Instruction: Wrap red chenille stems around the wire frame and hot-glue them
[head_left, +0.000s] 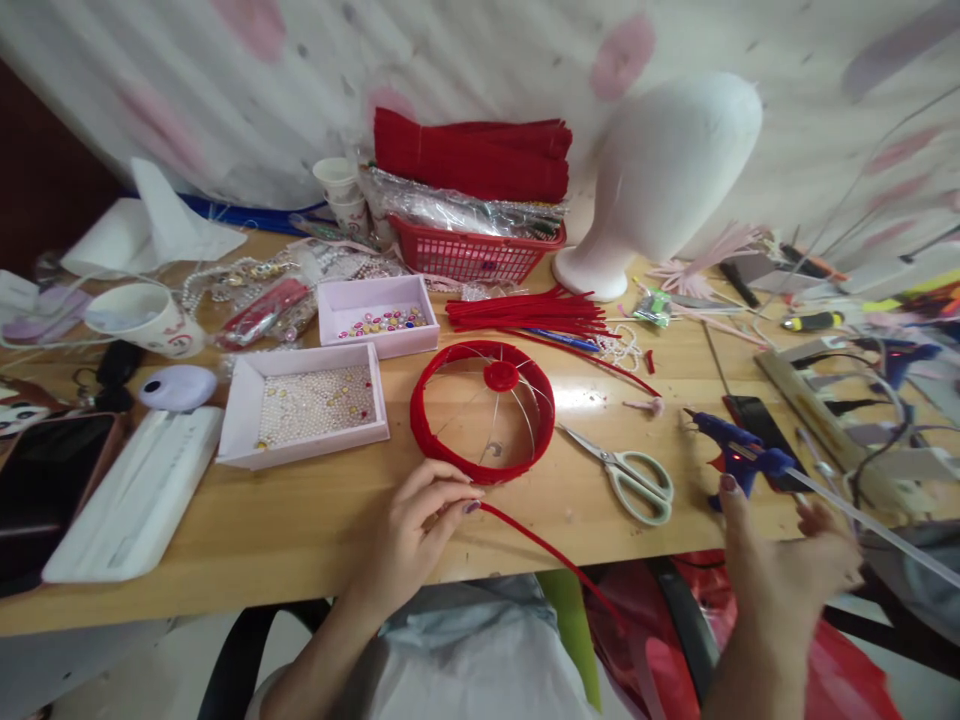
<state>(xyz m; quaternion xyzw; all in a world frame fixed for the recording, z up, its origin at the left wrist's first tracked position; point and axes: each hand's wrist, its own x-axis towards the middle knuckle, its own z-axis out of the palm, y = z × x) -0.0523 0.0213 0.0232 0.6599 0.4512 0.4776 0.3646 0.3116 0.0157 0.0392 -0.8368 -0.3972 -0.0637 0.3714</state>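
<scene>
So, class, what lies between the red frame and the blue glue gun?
In the head view, scissors and a small pink piece lie between the red frame and the glue gun.

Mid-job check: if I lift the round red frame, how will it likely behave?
The red frame is probably light for its size, since its middle is mostly open. It should hold its round shape, though the thin wires crossing it might bend if squeezed. Its fuzzy-looking covering likely won't slip much.
</scene>
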